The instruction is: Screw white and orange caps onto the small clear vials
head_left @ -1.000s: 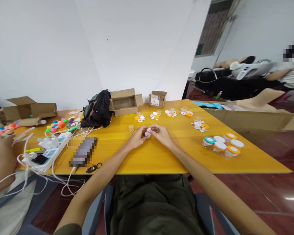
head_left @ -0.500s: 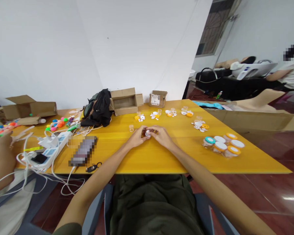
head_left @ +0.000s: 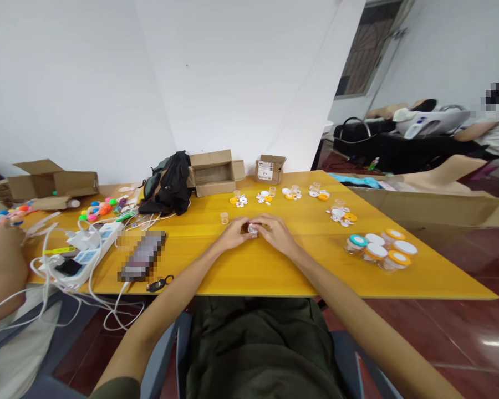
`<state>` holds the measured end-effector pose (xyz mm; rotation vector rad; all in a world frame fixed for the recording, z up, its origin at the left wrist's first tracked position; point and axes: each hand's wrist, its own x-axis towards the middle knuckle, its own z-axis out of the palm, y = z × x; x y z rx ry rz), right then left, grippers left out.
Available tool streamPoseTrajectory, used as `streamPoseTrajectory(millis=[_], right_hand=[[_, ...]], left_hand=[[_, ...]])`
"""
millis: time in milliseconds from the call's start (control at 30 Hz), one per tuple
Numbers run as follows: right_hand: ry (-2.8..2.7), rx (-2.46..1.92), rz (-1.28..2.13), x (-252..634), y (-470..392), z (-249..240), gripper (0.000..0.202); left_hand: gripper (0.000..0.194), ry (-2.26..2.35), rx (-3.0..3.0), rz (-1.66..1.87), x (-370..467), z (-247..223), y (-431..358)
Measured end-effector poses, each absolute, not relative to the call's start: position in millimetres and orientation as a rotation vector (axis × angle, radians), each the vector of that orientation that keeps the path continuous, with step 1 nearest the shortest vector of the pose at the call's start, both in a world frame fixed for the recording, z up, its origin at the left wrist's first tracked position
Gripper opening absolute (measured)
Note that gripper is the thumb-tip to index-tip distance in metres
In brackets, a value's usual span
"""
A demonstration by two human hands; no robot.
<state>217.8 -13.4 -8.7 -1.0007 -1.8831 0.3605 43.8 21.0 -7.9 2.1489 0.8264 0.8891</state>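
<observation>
Both my hands meet over the middle of the yellow wooden table [head_left: 249, 277]. Between their fingertips is a small round white part [head_left: 253, 228], mostly covered, its exact kind too small to make out. My left hand [head_left: 235, 234] pinches it from the left with bent fingers. On its other side, the thumb and fingers of my right hand [head_left: 273, 230] close on it. A small clear open jar [head_left: 224, 218] stands just left of my left hand. Behind my hands lie little groups of white discs, an orange ring lid [head_left: 268, 198] and clear jars.
Lidded jars [head_left: 375, 252] cluster at the right. Cardboard boxes [head_left: 213, 180] and a black bag [head_left: 170, 185] line the wall. On the left lie a phone [head_left: 143, 255], a power strip [head_left: 95, 252] with white cables, and colourful balls [head_left: 102, 208]. A co-worker's arm [head_left: 4, 260] reaches in there.
The view has shifted slightly. My hands stay together at the same spot, both still on the small white part, with only slight finger motion.
</observation>
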Motion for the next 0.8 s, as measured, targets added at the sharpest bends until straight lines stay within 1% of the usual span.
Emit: streamPoseTrajectory(millis=[133, 433, 800], right_hand=[[-1.881, -1.03, 0.309, 219.1, -13.2, -9.0, 0.014], [-1.885, -1.057, 0.265, 218.4, -15.2, -7.1, 0.011], [-1.978, -0.986, 0.309, 221.6, -14.1, -2.0, 0.015]], left_hand=[[0.021, 0.83, 2.145, 0.89, 43.8, -6.9, 20.3], [0.017, 0.821, 2.152, 0.894, 43.7, -9.4, 21.7], [0.016, 0.826, 2.126, 0.874, 44.5, -10.2, 22.7]])
